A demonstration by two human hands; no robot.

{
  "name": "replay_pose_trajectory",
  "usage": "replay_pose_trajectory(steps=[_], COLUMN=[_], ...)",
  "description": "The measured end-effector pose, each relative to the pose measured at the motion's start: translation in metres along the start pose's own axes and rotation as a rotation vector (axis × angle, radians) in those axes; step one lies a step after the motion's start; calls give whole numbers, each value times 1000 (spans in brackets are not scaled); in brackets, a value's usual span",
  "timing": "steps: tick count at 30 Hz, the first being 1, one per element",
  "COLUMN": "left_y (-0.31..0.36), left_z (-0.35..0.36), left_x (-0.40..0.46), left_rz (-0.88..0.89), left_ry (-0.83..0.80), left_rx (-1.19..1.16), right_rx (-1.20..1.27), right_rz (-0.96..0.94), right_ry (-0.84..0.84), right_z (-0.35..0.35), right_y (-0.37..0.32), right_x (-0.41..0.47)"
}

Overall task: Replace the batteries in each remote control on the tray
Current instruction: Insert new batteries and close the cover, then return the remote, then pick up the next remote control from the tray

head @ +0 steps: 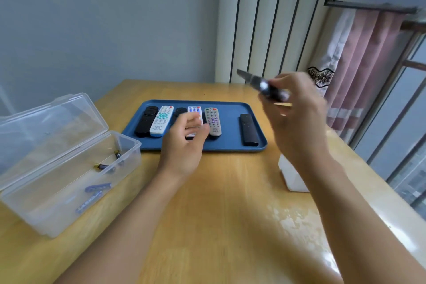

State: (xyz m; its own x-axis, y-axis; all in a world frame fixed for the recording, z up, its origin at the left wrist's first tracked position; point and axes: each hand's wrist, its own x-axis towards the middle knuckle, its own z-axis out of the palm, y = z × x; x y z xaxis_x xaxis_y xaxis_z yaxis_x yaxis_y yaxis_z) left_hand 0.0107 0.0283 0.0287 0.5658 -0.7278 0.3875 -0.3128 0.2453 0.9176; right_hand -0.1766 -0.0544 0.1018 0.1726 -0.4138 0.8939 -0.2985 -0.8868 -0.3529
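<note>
A blue tray lies on the wooden table with several remotes side by side: a black one, a white one with teal buttons, a grey one and a slim black one. My right hand is raised above the tray's right end and grips a blurred black remote. My left hand hovers over the tray's front edge with relaxed fingers, holding nothing and hiding part of two remotes.
A clear plastic box with its lid open stands at the left; several batteries lie inside. A white box sits behind my right forearm. Curtains and a window are at the right.
</note>
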Motion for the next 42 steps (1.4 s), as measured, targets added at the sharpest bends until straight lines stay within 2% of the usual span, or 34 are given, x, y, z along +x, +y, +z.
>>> replay_pose_trajectory(steps=[2,5,8,11,22,26,29,34,42], left_y=[-10,-24,-31,-33,-39,-39,-38,-38,-38], left_z=[1,-3,-9,-9,-3,-2,-2,-4,-3], left_x=[2,4,8,10,8,7,6,8,8], left_rz=[34,70,49,34,48,47,46,31,14], left_ry=[-19,-22,7,1,-62,-77,-86,-73,-74], left_rx=[144,294,291,278,318,326,331,328,328], right_rx=[-113,-188,-278,-352,-424,-373,-349,-404,-428], right_rz=[-9,86,186,191,117,164,221,247,225], right_ry=[-166,-347,-532,-620,-735,-765,-870,-953,-878], right_z=[24,54,75,83,79,76,74,73,73], right_y=[3,13,25,39,46,48,51,55,59], right_x=[-1,2,0,-10,-35,-33,-28,-18,-19])
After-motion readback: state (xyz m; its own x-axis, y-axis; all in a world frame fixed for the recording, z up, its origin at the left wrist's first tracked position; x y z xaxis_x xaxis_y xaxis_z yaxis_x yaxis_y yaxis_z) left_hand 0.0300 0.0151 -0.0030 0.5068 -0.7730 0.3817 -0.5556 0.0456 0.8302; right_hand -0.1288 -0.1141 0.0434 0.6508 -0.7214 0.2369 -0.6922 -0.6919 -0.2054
